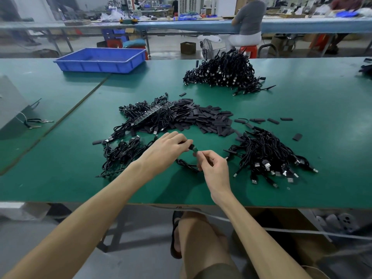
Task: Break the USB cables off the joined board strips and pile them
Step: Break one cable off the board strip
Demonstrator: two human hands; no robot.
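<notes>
Snapping one board piece free | left hand, right hand both pinch it, fingers curled | next, likely: bend, drop cable on near-right pile.

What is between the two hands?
A small green board piece. The right hand pinches it; the left hand pinches the black cable end joined to it. Head view.

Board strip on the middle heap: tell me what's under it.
The board strip lies on tangled black cables. What lies beneath those cables is covered.
</notes>
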